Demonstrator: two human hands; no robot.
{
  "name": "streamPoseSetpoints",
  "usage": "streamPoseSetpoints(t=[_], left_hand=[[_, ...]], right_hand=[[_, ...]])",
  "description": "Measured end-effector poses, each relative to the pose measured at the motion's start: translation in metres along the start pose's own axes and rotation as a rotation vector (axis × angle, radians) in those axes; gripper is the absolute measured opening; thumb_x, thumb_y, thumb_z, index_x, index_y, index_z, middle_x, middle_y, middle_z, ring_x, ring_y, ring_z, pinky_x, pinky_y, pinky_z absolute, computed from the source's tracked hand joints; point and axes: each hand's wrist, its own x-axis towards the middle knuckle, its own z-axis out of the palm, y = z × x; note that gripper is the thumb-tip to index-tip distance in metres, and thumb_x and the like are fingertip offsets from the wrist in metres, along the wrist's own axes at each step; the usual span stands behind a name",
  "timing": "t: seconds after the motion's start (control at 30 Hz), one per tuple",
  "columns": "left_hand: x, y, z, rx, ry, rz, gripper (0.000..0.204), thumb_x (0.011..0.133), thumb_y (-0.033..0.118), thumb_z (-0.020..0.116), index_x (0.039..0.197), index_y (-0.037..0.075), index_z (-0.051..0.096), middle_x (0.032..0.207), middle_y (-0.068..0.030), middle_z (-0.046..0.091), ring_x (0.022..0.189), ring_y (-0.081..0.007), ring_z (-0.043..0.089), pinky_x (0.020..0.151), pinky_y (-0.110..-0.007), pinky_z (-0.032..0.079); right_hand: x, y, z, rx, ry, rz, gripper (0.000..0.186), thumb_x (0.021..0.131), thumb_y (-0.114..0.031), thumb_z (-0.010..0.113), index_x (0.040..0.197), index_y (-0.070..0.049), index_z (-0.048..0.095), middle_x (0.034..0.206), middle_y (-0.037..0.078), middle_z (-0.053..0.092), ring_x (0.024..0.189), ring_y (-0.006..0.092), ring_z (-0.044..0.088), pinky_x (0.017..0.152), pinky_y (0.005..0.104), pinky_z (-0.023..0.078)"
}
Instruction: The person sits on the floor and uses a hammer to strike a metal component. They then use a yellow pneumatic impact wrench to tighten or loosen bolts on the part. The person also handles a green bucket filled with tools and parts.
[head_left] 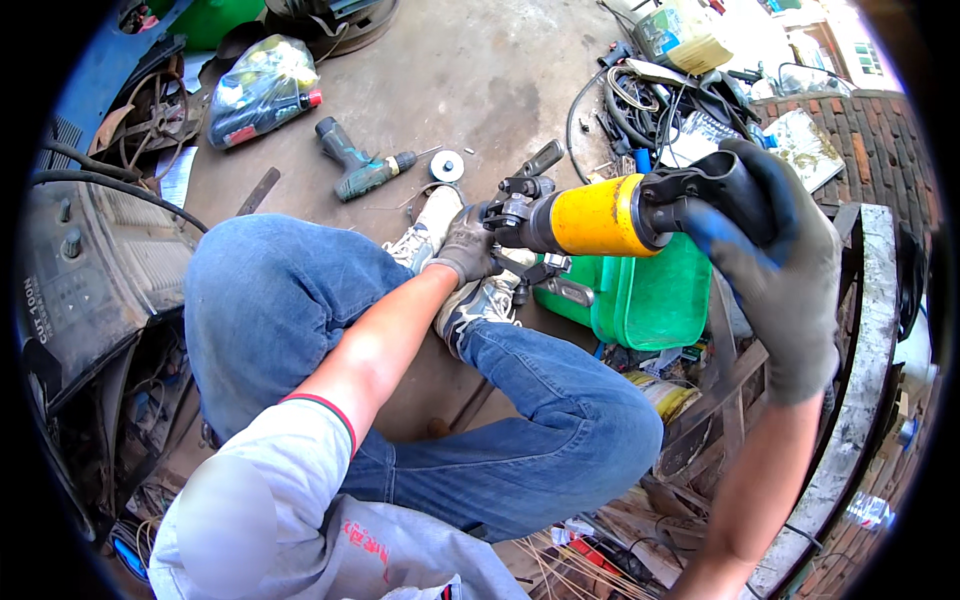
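A yellow power tool with a black metal head lies level in the air above my knees. My right hand, in a grey glove with blue fingertips, grips its black handle at the right end. In a grey glove too, my left hand holds the dark front head of the tool, where metal jaws and levers stick out. I sit with both legs in blue jeans bent over the concrete floor, white sneakers under the tool.
A green plastic box stands under the tool. A green cordless drill and a small disc lie on the floor beyond my feet. A wrapped bottle sits far left, a dark machine at left, tangled cables far right.
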Motion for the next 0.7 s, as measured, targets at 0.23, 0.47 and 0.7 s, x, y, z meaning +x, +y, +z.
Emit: streamPoseSetpoints(t=[0.23,0.47,0.7], left_hand=[[0.002,0.001,-0.019,-0.009,-0.053,-0.006,0.067,0.063,0.036,0.079,0.124,0.014,0.066,0.128,-0.0201,0.062,0.123,-0.0394,0.054,0.104,-0.047,0.044],[0.027,0.019,-0.162,-0.65,0.063,-0.352,0.035,0.089,0.022,0.068,0.122,0.01,0.067,0.096,-0.0128,0.071,0.095,-0.0228,0.067,0.09,-0.033,0.052],[0.064,0.17,-0.241,-0.701,-0.088,0.405,0.068,0.074,0.034,0.086,0.13,0.008,0.058,0.118,-0.0155,0.068,0.112,-0.0207,0.065,0.095,-0.035,0.053]], right_hand=[[-0.056,0.045,-0.079,-0.305,-0.266,0.603,0.032,0.079,-0.018,0.077,0.099,0.005,0.07,0.069,0.004,0.061,0.066,0.0092,0.054,0.062,0.0298,0.046],[-0.07,0.071,-0.076,-0.447,-0.042,0.393,0.027,0.086,-0.019,0.074,0.092,0.006,0.071,0.06,0.006,0.052,0.06,0.0084,0.045,0.057,0.0323,0.042],[-0.071,0.066,-0.075,-0.454,-0.062,0.387,0.026,0.083,-0.018,0.076,0.094,0.005,0.07,0.063,0.005,0.057,0.061,0.0087,0.049,0.058,0.0321,0.044]])
